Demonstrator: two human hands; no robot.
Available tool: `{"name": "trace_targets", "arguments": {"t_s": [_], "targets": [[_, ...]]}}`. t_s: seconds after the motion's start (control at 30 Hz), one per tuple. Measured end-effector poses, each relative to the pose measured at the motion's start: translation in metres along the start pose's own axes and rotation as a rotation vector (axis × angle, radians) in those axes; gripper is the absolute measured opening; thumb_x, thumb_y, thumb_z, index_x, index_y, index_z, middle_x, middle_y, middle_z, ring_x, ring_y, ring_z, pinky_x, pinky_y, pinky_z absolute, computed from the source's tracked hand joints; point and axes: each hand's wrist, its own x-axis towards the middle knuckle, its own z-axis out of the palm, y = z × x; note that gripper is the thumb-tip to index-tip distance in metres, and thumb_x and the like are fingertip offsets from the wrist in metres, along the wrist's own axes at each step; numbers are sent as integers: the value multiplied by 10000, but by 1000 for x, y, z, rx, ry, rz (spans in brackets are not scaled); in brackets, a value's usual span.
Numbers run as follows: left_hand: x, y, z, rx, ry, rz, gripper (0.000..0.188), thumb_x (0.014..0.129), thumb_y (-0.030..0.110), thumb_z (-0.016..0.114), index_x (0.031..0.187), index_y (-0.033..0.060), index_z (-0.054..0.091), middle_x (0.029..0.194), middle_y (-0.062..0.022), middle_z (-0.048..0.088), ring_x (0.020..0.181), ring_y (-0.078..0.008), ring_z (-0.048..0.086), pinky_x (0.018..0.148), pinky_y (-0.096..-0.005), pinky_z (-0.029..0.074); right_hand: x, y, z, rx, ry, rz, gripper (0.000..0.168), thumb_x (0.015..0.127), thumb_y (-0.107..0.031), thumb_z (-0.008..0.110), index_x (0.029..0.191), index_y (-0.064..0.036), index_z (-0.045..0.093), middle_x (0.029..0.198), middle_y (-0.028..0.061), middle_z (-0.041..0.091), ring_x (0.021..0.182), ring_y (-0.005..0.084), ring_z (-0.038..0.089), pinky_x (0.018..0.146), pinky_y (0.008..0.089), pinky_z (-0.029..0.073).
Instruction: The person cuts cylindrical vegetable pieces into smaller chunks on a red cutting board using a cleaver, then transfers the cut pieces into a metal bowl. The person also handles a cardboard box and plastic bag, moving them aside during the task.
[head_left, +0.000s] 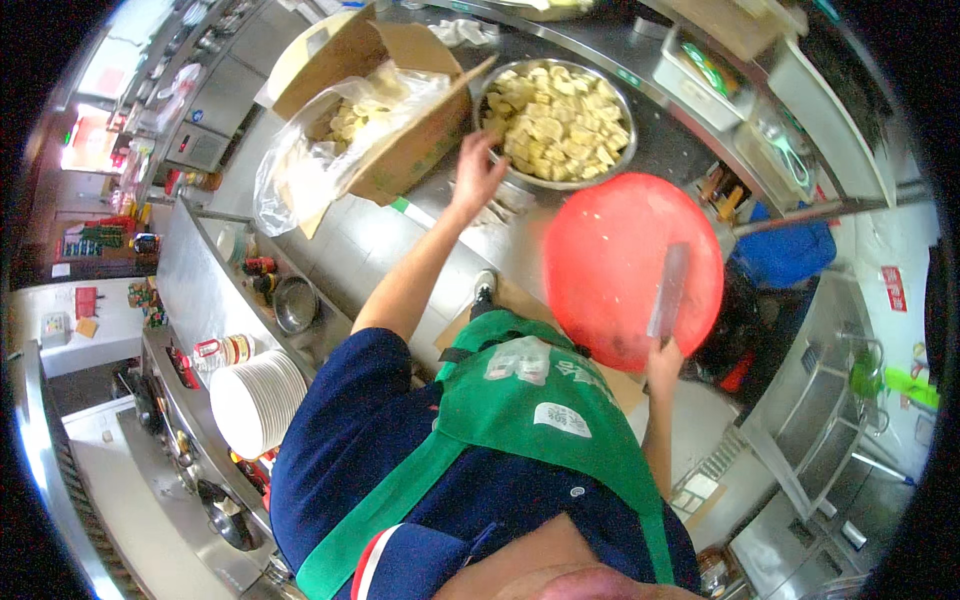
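My right hand (663, 366) grips the handle of a cleaver (669, 292), its blade pointing away from me over a round red chopping board (592, 262). Beyond the board, a round metal bowl (634, 139) is heaped with pale yellow chunks of food (562, 124). At the bowl's near left rim is my left hand (480, 172), with fingers bent; whether they pinch the rim or a small piece is unclear. Left of the bowl, an open cardboard box (416, 154) lined with a clear plastic bag (281, 180) holds more yellow pieces (352, 124).
A shelf with a white plastic bin (701, 86) runs along the far right side. A blue container (787, 247) stands right of the board. On my left are a metal counter (202, 262), a metal bowl (295, 304) and a stack of white plates (255, 405).
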Motion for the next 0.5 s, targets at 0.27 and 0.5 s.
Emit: {"name": "trace_targets", "arguments": {"t_s": [0.27,0.5], "targets": [[8,30,-183,133,210,343,329,826,-28,658,1137,78,684,1190,-166,626,1054,-310,641,897,-384,537,-25,-51,50,-314,194,91,299,936,-252,612,1124,-19,623,1008,236,701,934,430,680,805,498,527],[100,-46,-305,196,-288,-253,505,999,432,557,1301,32,618,1221,-187,640,1084,-319,655,923,-391,527,-23,-70,73,-497,225,-67,321,911,-232,649,1155,-28,601,1095,202,658,972,401,658,840,464,526]]}}
